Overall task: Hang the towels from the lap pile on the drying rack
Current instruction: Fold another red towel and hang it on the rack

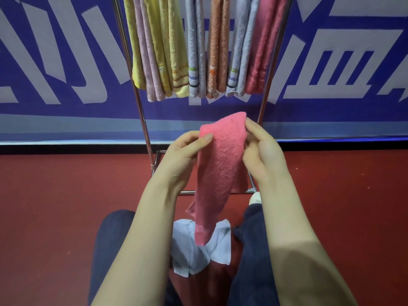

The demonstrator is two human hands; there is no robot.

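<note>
Left grip [183, 155], right grip [265, 151], pinching pink towel [220, 173]

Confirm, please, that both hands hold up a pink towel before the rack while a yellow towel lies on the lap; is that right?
Not quite: the head view shows the lap towel is light blue, not yellow. The left hand and right hand do hold up the pink towel before the rack.

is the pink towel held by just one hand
No, the left hand and the right hand each pinch the top of the pink towel, one at either edge.
</note>
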